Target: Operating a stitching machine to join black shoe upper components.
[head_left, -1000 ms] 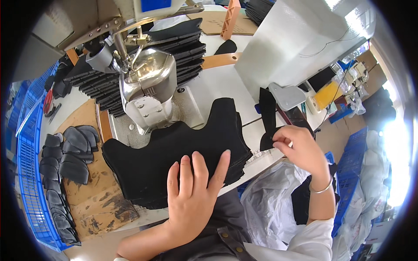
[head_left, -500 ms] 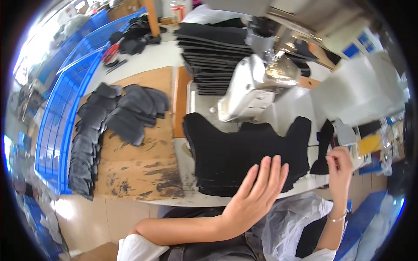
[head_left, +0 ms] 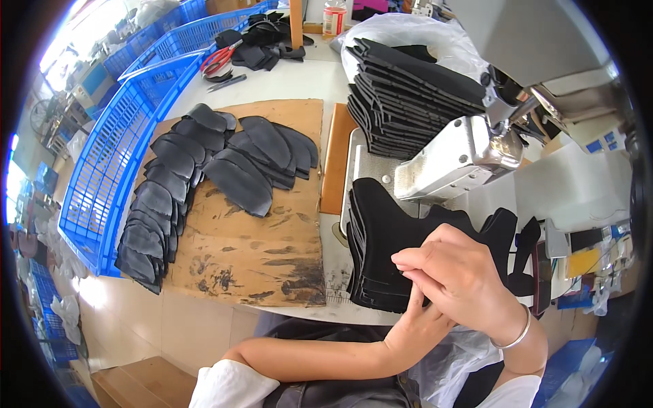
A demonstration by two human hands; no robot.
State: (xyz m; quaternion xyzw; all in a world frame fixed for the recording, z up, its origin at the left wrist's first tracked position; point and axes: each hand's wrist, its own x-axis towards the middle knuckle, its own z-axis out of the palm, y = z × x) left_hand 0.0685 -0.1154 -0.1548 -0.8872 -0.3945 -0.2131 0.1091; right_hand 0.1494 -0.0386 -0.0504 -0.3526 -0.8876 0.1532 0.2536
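A stack of black fabric-like panels (head_left: 384, 231) with scalloped upper edges lies on the table in front of me. Over its near right part is my right hand (head_left: 459, 275), fingers curled and thumb pressed toward the fingertips. What it pinches, if anything, is too small to see. Just below, my left hand (head_left: 416, 333) meets the right one, one finger stretched upward while its others are mostly hidden behind the right hand. Beyond the panels stands a white and metal machine head (head_left: 442, 160), resembling a sewing machine. A taller pile of black pieces (head_left: 408, 95) sits behind it.
Left of the panels, a stained cardboard sheet (head_left: 231, 272) carries overlapping dark grey curved pieces (head_left: 238, 180). Blue plastic crates (head_left: 102, 183) line the left side. Red-handled scissors (head_left: 219, 61) lie at the back near black scraps (head_left: 258, 51). A clear plastic bag (head_left: 469, 347) hangs at my lap.
My right hand has come left from beside the panels to my left hand, which no longer lies flat on the stack. The view has shifted, so the table appears farther right.
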